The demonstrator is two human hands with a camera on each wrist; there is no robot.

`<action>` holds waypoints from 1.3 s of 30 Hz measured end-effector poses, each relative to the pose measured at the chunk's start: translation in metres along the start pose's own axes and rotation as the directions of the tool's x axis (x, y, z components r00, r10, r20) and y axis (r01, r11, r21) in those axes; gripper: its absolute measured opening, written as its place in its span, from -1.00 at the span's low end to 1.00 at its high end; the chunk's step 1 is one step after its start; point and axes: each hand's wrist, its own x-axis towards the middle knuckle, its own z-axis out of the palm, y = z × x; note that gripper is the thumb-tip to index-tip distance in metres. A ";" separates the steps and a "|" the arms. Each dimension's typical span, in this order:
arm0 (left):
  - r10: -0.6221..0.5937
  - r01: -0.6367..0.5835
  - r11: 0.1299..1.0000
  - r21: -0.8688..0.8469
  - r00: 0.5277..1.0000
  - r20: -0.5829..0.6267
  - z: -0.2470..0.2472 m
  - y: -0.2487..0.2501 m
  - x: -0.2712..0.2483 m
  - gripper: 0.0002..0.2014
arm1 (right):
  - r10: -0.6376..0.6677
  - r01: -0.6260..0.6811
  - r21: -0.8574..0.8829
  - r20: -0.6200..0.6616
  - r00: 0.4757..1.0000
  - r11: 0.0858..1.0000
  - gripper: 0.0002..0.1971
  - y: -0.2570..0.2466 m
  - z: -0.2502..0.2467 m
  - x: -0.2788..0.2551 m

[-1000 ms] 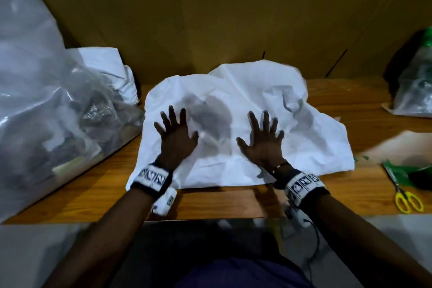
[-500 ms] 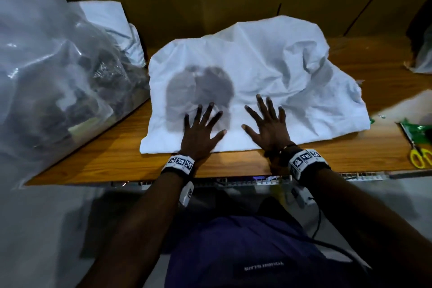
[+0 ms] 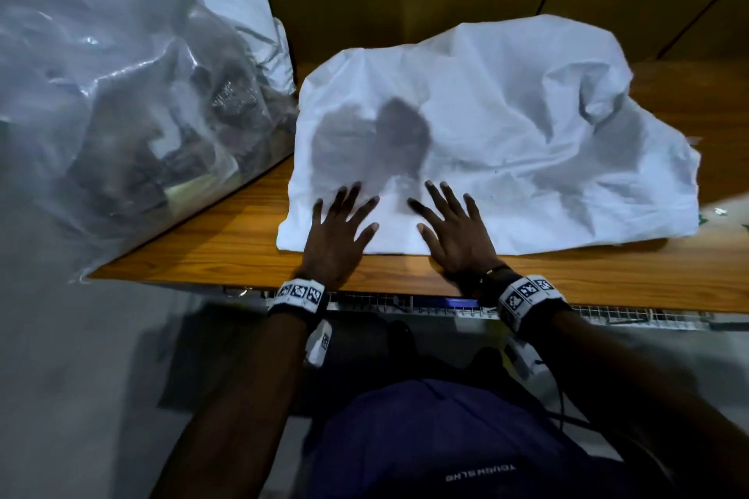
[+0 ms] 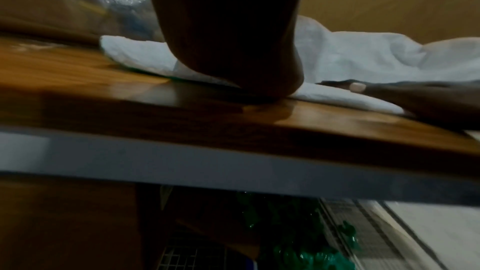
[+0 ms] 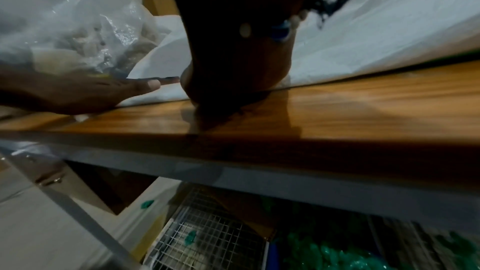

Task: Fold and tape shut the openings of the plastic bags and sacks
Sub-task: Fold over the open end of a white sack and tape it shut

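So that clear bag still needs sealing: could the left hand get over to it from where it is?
Probably yes. The left hand lies flat on the white sack, holding nothing, and only bare table separates it from the clear bag.

The dark shirt point(image 3: 466, 442) bears small pale lettering, "TOUGHBLND" (upside down, last letters unclear).

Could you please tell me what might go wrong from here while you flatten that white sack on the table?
The crumpled white sack humps high behind the left hand and right hand, so trapped air may undo a fold. Its near edge lies close to the wooden table edge and may slide off.
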 end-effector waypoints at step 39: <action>0.130 -0.155 0.976 -0.151 0.978 -0.160 0.043 0.257 0.073 -0.46 | 0.020 0.002 0.161 -0.132 0.991 0.987 -0.52 0.238 -0.090 -0.140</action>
